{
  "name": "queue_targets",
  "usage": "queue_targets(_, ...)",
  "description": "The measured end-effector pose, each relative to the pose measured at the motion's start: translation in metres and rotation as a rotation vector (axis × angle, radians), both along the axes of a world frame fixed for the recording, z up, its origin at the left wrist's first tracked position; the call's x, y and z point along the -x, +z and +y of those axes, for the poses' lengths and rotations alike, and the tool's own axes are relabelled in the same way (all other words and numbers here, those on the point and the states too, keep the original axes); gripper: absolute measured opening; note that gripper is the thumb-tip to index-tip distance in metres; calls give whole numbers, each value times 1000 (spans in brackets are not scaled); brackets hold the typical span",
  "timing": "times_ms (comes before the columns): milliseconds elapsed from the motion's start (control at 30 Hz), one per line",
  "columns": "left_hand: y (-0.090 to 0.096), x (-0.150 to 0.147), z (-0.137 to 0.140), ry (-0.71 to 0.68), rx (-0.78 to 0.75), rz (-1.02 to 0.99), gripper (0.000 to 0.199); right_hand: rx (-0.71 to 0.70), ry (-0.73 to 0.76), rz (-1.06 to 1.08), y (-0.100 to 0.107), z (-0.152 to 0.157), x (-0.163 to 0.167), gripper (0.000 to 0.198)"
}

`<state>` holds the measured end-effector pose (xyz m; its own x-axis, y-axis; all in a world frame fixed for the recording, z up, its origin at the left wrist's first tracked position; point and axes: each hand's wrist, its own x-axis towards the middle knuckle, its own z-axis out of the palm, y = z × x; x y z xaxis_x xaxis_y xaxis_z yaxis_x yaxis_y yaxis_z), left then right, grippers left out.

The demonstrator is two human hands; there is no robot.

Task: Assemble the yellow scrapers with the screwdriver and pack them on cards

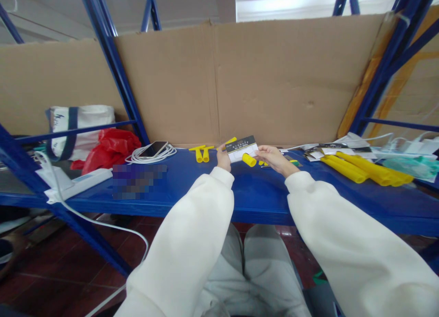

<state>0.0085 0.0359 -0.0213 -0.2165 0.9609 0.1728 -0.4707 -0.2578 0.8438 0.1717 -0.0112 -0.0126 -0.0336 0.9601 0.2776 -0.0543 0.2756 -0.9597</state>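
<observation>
A black-and-white printed card or flat packet (pixel 241 148) is tilted up above the blue shelf, between my two hands. My left hand (pixel 224 159) is closed on its left edge. At its right edge the fingers of my right hand (pixel 274 158) are pinched against it. A short yellow tube (pixel 248 160) shows in front of the card's lower edge; whether a hand supports it I cannot make out. Another yellow piece (pixel 231 141) sticks out behind the card near my left hand. Small yellow bits (pixel 263 163) lie under my right hand, partly hidden.
Two yellow T-shaped pieces (pixel 202 153) stand left of my hands. Further left are a coiled white cable (pixel 151 153) with a phone (pixel 155 148), a red bag (pixel 111 147) and a power strip (pixel 82 182). Several yellow tubes (pixel 346 168) lie right. Cardboard (pixel 274 79) walls the back.
</observation>
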Motion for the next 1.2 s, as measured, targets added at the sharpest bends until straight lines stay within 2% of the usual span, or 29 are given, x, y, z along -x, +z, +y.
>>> queue_targets(100,2,1,-3,-53,40,-9,29,-11,-31,28,-1,3,0,11)
queue_targets(300,7,1,-11,-162,27,66,19,-42,-78,26,-2,7,-2,12)
queue_targets(500,8,-3,-16,-143,65,150,18,-63,-116,-6,-4,8,-3,10)
queue_targets(833,3,-5,-7,-177,92,213,12,-44,-187,-13,-5,10,-5,12)
queue_targets(1033,5,-9,-6,-231,125,182,22,-58,-194,7,-4,9,-5,15)
queue_targets(1200,8,-9,-11,-254,83,185,33,-76,-192,4,-5,11,-6,12)
